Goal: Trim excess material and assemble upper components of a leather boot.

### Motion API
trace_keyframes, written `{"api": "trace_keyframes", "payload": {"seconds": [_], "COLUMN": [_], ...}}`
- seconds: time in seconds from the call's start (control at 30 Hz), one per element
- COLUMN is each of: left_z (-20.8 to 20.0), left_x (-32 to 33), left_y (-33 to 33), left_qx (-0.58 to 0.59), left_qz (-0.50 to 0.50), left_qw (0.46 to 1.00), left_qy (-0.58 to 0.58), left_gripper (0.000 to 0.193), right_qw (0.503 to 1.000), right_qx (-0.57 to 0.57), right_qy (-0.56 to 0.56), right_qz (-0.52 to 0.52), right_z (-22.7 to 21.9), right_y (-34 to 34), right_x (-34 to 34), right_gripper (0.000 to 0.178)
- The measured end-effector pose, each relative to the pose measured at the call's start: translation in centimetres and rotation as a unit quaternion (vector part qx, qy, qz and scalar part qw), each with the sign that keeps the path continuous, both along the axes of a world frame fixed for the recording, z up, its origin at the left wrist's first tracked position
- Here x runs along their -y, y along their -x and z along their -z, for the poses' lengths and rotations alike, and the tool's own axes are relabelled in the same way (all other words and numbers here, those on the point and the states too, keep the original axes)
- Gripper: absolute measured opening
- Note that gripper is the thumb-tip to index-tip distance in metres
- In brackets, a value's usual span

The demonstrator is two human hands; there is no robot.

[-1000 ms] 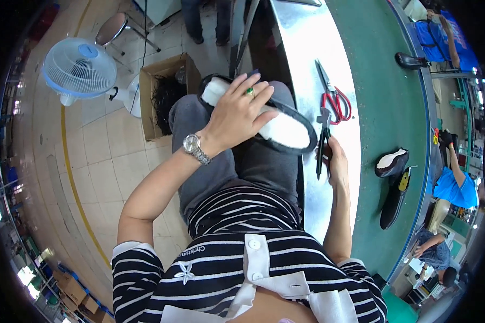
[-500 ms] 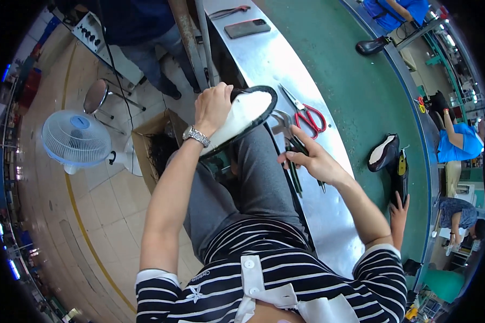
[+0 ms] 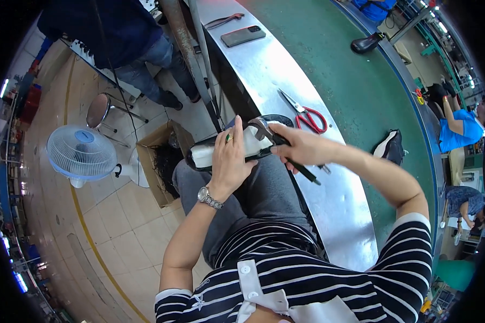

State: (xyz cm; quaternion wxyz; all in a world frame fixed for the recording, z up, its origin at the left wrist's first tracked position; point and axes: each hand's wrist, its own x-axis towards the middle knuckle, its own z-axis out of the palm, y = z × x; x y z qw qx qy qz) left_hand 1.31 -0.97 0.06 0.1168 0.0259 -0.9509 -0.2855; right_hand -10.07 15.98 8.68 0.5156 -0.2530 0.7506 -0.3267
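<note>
A black shoe with a white underside (image 3: 202, 156) lies bottom up, tilted, across the space above my knees. My left hand (image 3: 229, 161) is closed on its middle, fingers laid over the white underside and thumb toward the near edge. In my right hand (image 3: 304, 145) is a pair of pincers (image 3: 261, 128) with dark green handles. Their metal head rests on the shoe's right end, at the black edge. Whether the jaws grip the edge cannot be made out.
Red-handled scissors (image 3: 313, 119), a phone (image 3: 243, 36) and another hand tool (image 3: 224, 21) lie on the metal bench (image 3: 337, 215). Beyond it, a green belt (image 3: 355, 102) carries another shoe (image 3: 392, 146). At left are a cardboard box (image 3: 152, 185), fan (image 3: 81, 153), stool (image 3: 99, 110) and standing person (image 3: 113, 37).
The shoe has turned and now lies more crosswise. My right hand has brought the pincers onto its right end. A co-worker's hand and one dark shoe on the belt no longer show.
</note>
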Motion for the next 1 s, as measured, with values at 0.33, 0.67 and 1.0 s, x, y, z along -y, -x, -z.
{"api": "trace_keyframes", "payload": {"seconds": [0.33, 0.67, 1.0], "left_z": [1.0, 2.8, 2.7], "left_x": [-0.1, -0.2, -0.4], "left_y": [-0.9, -0.3, -0.1], "left_qx": [-0.072, -0.140, -0.134], "left_qz": [0.020, 0.020, 0.009], "left_qw": [0.997, 0.981, 0.984], "left_qy": [0.016, 0.134, 0.116], "left_gripper": [0.082, 0.071, 0.068], "right_qw": [0.945, 0.891, 0.886], "right_qx": [-0.323, -0.451, -0.462], "right_qy": [0.049, 0.012, 0.039], "right_qz": [-0.020, -0.044, -0.014], "right_z": [4.4, 3.1, 3.3], "right_y": [-3.8, -1.2, -1.8], "right_x": [-2.8, 1.3, 2.4], "right_gripper": [0.051, 0.057, 0.059]}}
